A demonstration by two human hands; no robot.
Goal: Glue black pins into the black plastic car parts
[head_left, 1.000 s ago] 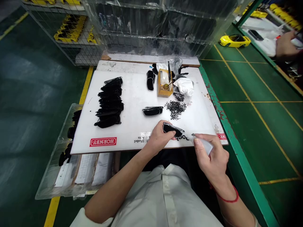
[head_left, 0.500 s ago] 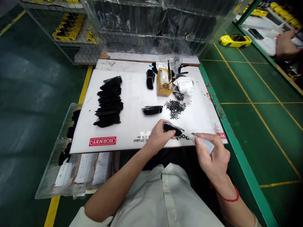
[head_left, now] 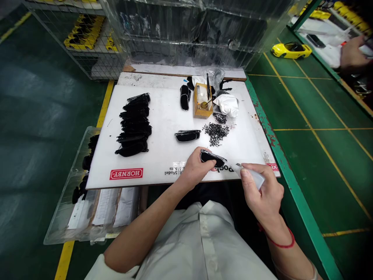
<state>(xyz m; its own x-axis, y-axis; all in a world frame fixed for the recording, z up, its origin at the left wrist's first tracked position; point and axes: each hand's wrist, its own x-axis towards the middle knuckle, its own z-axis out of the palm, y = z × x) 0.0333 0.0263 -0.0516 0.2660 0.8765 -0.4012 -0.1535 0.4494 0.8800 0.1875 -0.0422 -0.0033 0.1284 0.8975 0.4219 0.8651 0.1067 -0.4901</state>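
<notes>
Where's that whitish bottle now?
In the head view, the whitish bottle is in the right hand, by the white tabletop's near edge, right of the black part the left hand holds.

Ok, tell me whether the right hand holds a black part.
No, the left hand holds the black part; the right hand holds a translucent bottle.

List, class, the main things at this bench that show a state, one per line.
Left hand: closed on black part
Black part: held
Right hand: gripping translucent bottle
Translucent bottle: tilted
Small black pieces: loose, heaped
Row of black parts: overlapping
Wooden box: open-topped, partly filled
White wrapping: crumpled
Yellow car: upright
</notes>
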